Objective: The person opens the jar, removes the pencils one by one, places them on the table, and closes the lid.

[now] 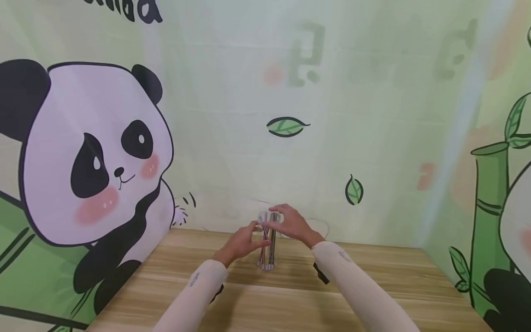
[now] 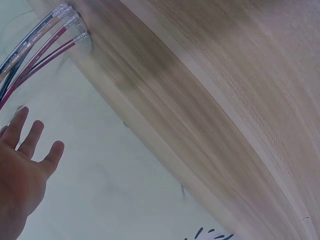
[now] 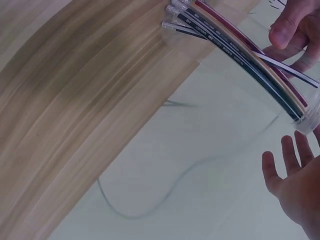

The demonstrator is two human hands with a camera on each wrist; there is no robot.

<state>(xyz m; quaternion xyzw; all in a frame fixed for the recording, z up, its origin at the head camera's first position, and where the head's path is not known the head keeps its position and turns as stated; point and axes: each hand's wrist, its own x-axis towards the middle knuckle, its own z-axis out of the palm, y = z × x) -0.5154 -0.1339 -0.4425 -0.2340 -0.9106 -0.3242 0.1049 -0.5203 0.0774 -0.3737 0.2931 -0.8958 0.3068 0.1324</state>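
Observation:
A clear plastic tube [image 1: 266, 258] of striped pencils [image 3: 235, 47] stands upright on the wooden table, held between both hands. The pencils are dark, red and tan; their eraser ends [image 2: 75, 37] point down at the tabletop. My left hand [image 1: 242, 242] grips the tube's side, thumb and index finger on either side of it. At the top, my right hand [image 1: 292, 223] pinches the tube's clear capped end [image 3: 309, 117] between thumb and index finger. The other fingers of the right hand [image 3: 295, 185] stretch outward, as do those of the left hand [image 2: 25, 175].
The wooden table [image 1: 373, 286] ends just behind the tube at a pale green backdrop [image 1: 232, 152]. Printed on it are a large panda [image 1: 99, 161], leaves and bamboo [image 1: 491, 193]. Dark bands [image 1: 321, 273] show at the wrists under the white sleeves.

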